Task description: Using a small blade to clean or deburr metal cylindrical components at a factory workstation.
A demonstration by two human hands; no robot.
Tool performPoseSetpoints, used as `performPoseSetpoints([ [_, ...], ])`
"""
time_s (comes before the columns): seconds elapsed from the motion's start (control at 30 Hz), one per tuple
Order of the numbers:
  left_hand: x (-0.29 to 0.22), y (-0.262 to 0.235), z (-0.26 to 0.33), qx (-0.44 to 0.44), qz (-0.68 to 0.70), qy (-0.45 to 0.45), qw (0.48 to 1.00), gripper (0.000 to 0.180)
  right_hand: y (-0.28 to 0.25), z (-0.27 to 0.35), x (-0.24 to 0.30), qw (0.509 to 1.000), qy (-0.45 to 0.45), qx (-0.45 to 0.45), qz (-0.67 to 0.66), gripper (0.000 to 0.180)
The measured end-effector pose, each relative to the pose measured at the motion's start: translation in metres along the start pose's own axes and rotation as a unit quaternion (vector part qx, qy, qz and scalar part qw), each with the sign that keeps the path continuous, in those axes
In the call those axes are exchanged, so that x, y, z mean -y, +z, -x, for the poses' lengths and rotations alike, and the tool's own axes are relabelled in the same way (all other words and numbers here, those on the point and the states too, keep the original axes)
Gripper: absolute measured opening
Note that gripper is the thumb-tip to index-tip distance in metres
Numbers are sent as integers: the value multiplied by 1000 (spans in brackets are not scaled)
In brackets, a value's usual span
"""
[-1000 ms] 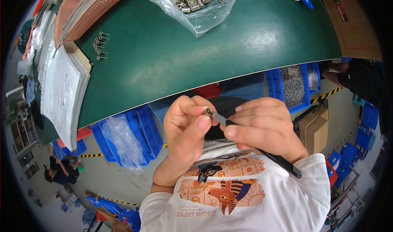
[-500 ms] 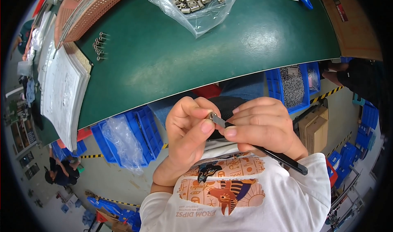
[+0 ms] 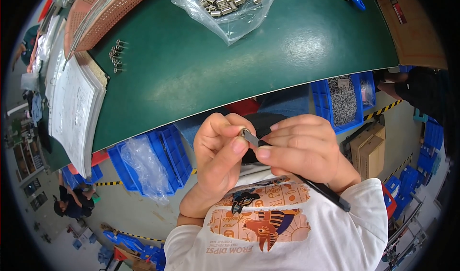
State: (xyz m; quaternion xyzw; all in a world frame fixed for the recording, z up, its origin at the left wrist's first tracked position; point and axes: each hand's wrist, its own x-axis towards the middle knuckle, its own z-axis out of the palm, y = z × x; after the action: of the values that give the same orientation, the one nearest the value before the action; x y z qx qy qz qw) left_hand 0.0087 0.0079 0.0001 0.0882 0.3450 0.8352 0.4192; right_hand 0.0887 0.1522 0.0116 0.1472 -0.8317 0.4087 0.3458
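My left hand pinches a small metal cylinder between thumb and fingertips, its round open end showing. My right hand is closed around a black-handled utility knife, whose handle sticks out below the palm toward the lower right. The knife's grey blade rests at the cylinder's open end; how far the tip reaches inside cannot be made out. Both hands are close together in front of my shirt, just short of the table's near edge. A clear plastic bag holding several similar metal cylinders lies open on the table.
On the green table are several small screw-like metal parts, a stack of papers and a pink perforated basket. Blue bins stand below the edge, one holding many small parts. A cardboard box is at right.
The knife's rear end has swung slightly left and down, and its blade has shifted a little left with the cylinder. Both hands keep their grips.
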Motion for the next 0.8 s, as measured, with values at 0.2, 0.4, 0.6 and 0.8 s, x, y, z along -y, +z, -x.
performPoseSetpoints([
  [0.2, -1, 4, 1, -35, -34, -9, 999, 15, -2, -1, 1, 1000, 0, 0, 22, 26],
  [0.4, -1, 3, 1, -29, -34, -12, 999, 15, -1, 0, -3, 999, 5, -5, -41, 26],
  [0.6, -2, 4, 1, -23, -29, -14, 999, 16, -2, -1, -2, 999, 7, -2, -48, 27],
  [0.8, -1, 0, 2, 2, 2, -2, 1000, 15, 0, 0, -2, 999, 7, -7, -51, 27],
])
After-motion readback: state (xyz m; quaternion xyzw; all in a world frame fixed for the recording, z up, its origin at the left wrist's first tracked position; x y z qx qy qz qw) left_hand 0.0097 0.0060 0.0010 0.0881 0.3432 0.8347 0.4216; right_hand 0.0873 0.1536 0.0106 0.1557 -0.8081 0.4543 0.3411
